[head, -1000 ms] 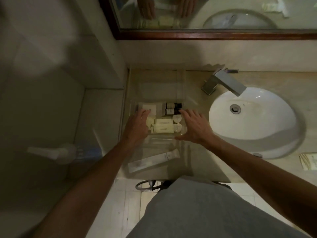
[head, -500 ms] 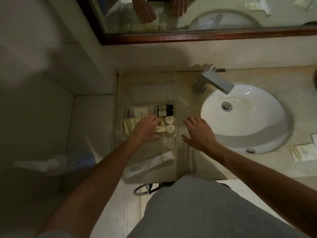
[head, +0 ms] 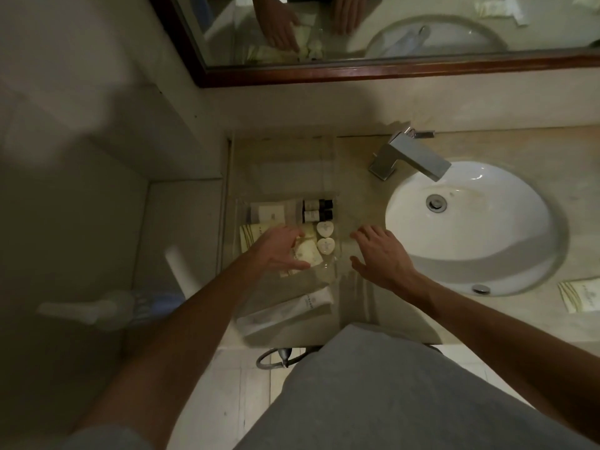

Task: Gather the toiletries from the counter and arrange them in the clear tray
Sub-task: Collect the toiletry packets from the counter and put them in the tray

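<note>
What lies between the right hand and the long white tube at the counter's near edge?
Nothing visible. The right hand hovers open beside the clear tray, and the long white tube lies on bare counter nearer the person, outside the tray. The left hand is over the tray's packets, off that path.

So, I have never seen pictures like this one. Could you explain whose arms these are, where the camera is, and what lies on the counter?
There is no machine. A person wears a camera on the head, looking down at their own arms. The left hand reaches into the clear tray over a pale packet; I cannot tell if it grips the packet. The right hand hovers open beside the tray, holding nothing. The tray also holds two dark bottles, two heart-shaped soaps and a white box. Still on the counter: a long white packet near the front edge and a striped sachet right of the sink. The mirror reflects both hands.
</note>
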